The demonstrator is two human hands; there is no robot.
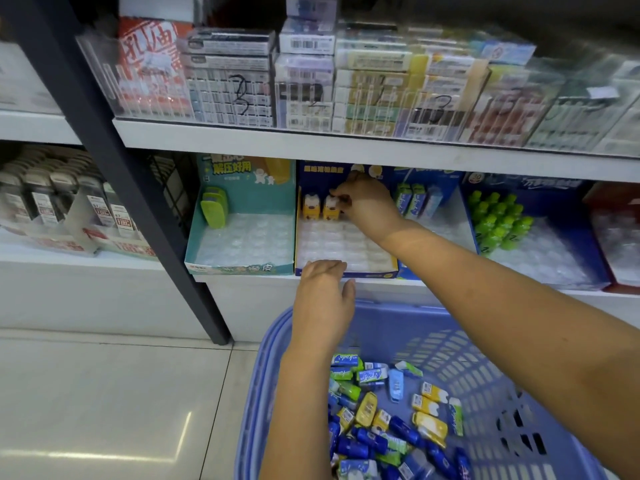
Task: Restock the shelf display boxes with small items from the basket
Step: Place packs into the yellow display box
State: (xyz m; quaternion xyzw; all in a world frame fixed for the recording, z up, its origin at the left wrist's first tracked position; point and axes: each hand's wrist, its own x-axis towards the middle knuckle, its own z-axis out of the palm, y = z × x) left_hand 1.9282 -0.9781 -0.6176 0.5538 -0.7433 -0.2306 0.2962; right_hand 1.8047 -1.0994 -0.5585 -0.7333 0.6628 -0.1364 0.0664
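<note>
Closest to us, the blue basket (467,355) sits on the floor with the loose small items (391,420) heaped in its bottom: yellow, green, navy and pale-blue packets, all mixed together.

Above its rim, our left hand (323,299) lies flat, with nearly straight fingers resting on the front lip of the navy display box (377,271). It holds nothing and seems to be steadying the box.

Behind it, the clear moulded tray (339,244) is mostly bare pockets.

Further in, our right hand (367,202) reaches to the back row, its fingertips pinched around a small held piece (341,201). Most of it is hidden, but we take it for another yellow one. It sits just beside the two yellow pieces (320,206), which stand upright with pale animal-like tops.

The risks we see:
- The reaching fingers could knock the seated pair over, because they work so close together.
- The piece could land tilted if it misses its pocket.
- The light cardboard box could slide back if the left hand lifts.
- Because the basket is mixed, we could easily grab the wrong colour.

To either side are the teal box (239,261), which holds a few green packs (214,211), and a blue box of green bottle-shaped items (498,223). Above them the upper shelf (346,147) is blurred.
</note>
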